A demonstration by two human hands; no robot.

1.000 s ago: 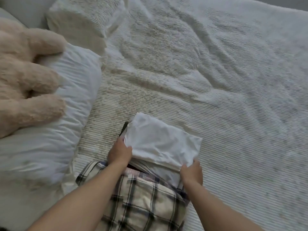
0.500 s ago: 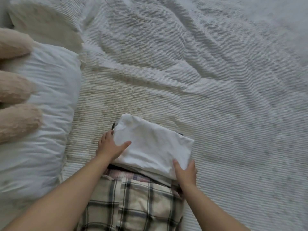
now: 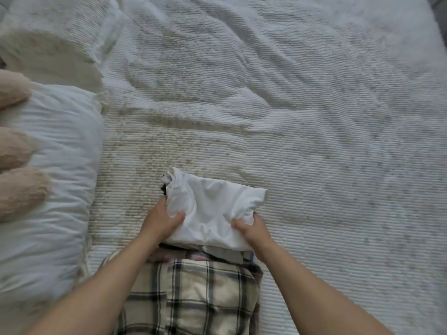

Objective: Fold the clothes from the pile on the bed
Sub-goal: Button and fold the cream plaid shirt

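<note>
- The left hand [image 3: 161,222] is gripping the left end of a folded white garment [image 3: 212,209], thumb curled over the top and fingers tucked under its edge.
- The right hand [image 3: 252,232] is pinching the garment's right end, bunching the cloth.
- The white garment is sitting on top of a stack of folded clothes near the bed's near edge, with a dark piece [image 3: 164,187] peeking out at its far left corner.
- A folded plaid garment [image 3: 193,296] is lying just in front of the stack, between the forearms.
- A white pillow [image 3: 48,189] is lying along the ribbed bedspread's [image 3: 314,129] left side, with a beige plush toy [image 3: 17,184] resting on it.
</note>
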